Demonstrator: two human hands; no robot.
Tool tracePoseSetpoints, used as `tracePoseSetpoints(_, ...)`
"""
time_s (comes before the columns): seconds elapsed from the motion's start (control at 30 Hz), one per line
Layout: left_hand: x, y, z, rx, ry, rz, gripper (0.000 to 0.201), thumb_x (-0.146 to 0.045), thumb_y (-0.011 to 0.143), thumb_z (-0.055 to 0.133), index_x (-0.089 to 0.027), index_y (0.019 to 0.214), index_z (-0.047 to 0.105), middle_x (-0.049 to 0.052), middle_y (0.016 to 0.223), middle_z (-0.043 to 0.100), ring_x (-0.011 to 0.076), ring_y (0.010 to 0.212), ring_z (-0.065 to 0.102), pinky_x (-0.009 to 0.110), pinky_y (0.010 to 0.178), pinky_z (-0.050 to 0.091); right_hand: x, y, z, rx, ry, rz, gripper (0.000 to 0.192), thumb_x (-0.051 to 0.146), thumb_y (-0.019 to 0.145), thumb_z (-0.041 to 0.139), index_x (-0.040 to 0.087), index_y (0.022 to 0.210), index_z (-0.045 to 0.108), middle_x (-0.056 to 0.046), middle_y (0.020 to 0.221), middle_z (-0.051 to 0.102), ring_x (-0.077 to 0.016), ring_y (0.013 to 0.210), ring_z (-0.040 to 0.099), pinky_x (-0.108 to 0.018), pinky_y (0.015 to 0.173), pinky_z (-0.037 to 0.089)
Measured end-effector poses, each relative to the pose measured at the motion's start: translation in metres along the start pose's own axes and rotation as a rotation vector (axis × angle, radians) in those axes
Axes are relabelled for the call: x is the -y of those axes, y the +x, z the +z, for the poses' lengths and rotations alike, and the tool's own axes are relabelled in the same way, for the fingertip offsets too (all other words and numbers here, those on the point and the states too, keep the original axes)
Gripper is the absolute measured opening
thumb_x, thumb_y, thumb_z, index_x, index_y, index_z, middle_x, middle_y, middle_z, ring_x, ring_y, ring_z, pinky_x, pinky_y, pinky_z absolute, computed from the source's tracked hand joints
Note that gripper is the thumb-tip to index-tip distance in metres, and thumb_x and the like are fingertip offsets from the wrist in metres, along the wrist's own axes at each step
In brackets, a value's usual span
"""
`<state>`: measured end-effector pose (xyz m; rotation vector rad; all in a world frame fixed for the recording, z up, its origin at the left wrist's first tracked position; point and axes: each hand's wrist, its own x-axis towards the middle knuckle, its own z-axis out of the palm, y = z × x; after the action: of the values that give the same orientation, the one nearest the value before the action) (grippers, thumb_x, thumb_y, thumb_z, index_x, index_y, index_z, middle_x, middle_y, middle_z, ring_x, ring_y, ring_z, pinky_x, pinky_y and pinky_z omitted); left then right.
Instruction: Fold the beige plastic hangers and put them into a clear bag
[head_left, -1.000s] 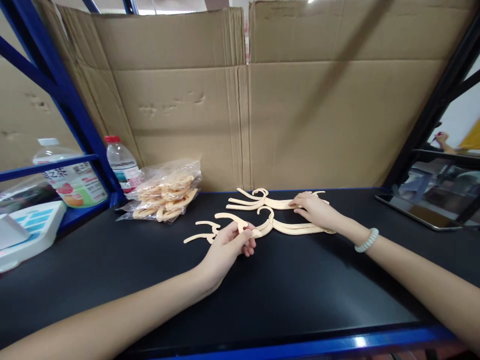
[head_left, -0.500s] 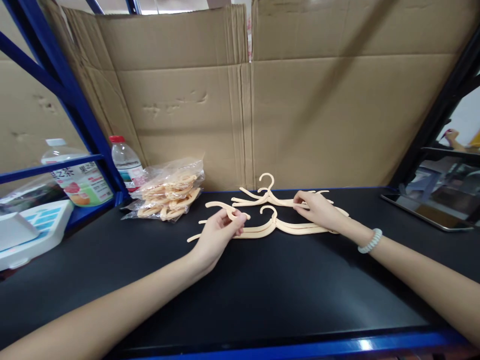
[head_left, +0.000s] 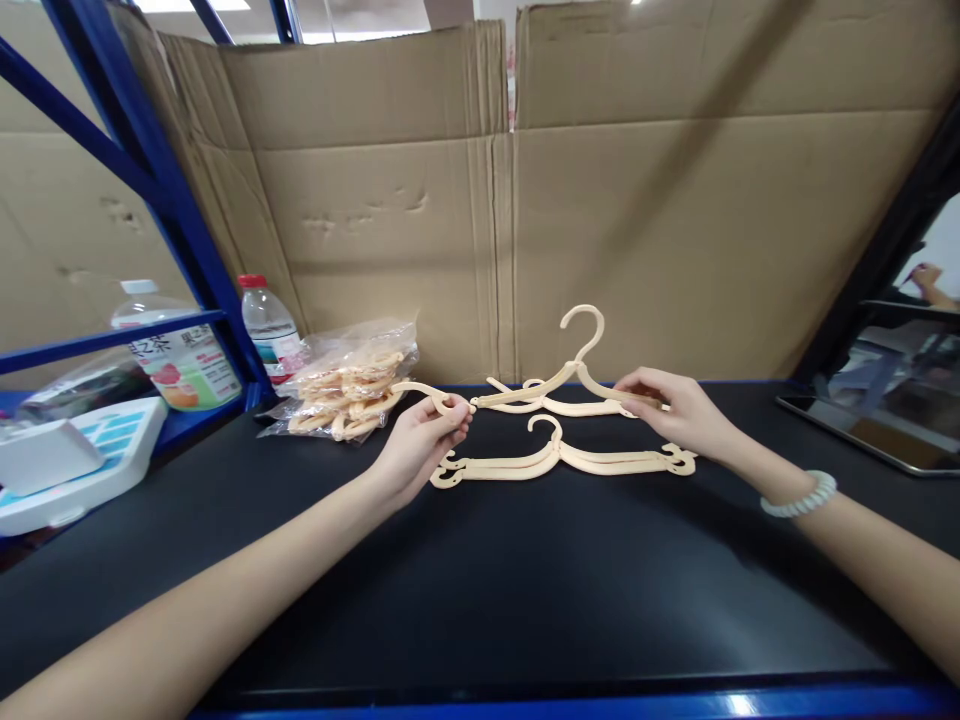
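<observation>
My left hand [head_left: 420, 445] is closed, pinching a cream curved hanger end piece [head_left: 416, 388] whose narrow tip points up to the left. Close to those fingertips is the left end of a cream folding hanger [head_left: 551, 383]; I cannot tell whether the two parts are joined. My right hand [head_left: 675, 405] is closed on that hanger's right arm, and the hanger is lifted with its hook upright. Behind it, partly covered, another hanger [head_left: 517, 408] lies on the table. In front, a hanger [head_left: 517, 467] lies flat, with curled pieces at both ends.
Clear plastic bags of cream hanger parts [head_left: 349, 385] lie at back left beside a red-capped bottle [head_left: 270, 325]. Left of the blue frame [head_left: 142, 180] stand a large bottle [head_left: 180, 360] and a white device [head_left: 82, 465]. A tablet [head_left: 862, 435] lies right; cardboard [head_left: 390, 220] stands behind.
My right hand has lifted a hanger from the back group and moved right. My left hand has brought the curved piece to the hanger's left end. The view has shifted slightly.
</observation>
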<state>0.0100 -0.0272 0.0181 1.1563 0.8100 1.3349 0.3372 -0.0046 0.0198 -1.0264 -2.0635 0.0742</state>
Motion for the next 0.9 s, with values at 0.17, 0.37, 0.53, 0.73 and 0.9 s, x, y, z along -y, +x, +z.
tracePoseSetpoints(0.17, 0.002, -0.002, 0.002, 0.075, -0.053, -0.105, 0.019, -0.02, 0.071, 0.075, -0.014, 0.07, 0.057, 0.0, 0.075, 0.058, 0.009, 0.071, 0.055, 0.021, 0.071, 0.049, 0.0, 0.0, -0.001, 0.03, -0.009, -0.053, 0.011, 0.027, 0.084, 0.054, 0.018, 0.086, 0.06, -0.004, 0.076, 0.063, -0.016, 0.065, 0.056, -0.029, 0.06, 0.044)
tracePoseSetpoints(0.37, 0.001, -0.007, 0.007, 0.115, -0.104, -0.153, 0.011, -0.013, 0.079, 0.067, -0.014, 0.073, 0.057, 0.003, 0.088, 0.061, 0.012, 0.076, 0.061, 0.029, 0.079, 0.052, 0.002, -0.001, -0.004, 0.051, -0.009, -0.072, 0.011, 0.027, 0.084, 0.053, 0.018, 0.085, 0.059, -0.004, 0.075, 0.063, -0.0163, 0.064, 0.055, -0.029, 0.059, 0.043)
tracePoseSetpoints(0.53, 0.001, -0.01, 0.009, 0.113, -0.137, -0.19, 0.012, -0.007, 0.08, 0.061, -0.013, 0.072, 0.055, 0.005, 0.09, 0.063, 0.0117, 0.071, 0.063, 0.03, 0.078, 0.054, 0.005, -0.002, -0.006, 0.051, -0.016, -0.057, 0.013, 0.03, 0.084, 0.052, 0.019, 0.085, 0.059, -0.005, 0.077, 0.064, -0.0182, 0.066, 0.058, -0.031, 0.061, 0.045)
tracePoseSetpoints(0.73, 0.0, -0.011, 0.01, 0.093, -0.158, -0.234, 0.014, -0.003, 0.081, 0.058, -0.013, 0.071, 0.053, 0.007, 0.089, 0.064, 0.011, 0.066, 0.064, 0.029, 0.073, 0.057, 0.006, -0.003, -0.007, 0.01, -0.066, -0.054, 0.014, 0.033, 0.083, 0.051, 0.022, 0.084, 0.06, -0.005, 0.076, 0.065, -0.0195, 0.065, 0.058, -0.033, 0.06, 0.046)
tracePoseSetpoints(0.9, -0.001, -0.01, 0.011, 0.068, -0.162, -0.272, 0.016, -0.003, 0.083, 0.054, -0.013, 0.07, 0.053, 0.007, 0.087, 0.064, 0.012, 0.065, 0.065, 0.029, 0.071, 0.058, 0.008, -0.004, -0.007, -0.025, -0.093, -0.113, 0.01, 0.028, 0.083, 0.051, 0.022, 0.085, 0.059, -0.004, 0.077, 0.064, -0.0203, 0.067, 0.059, -0.032, 0.06, 0.045)
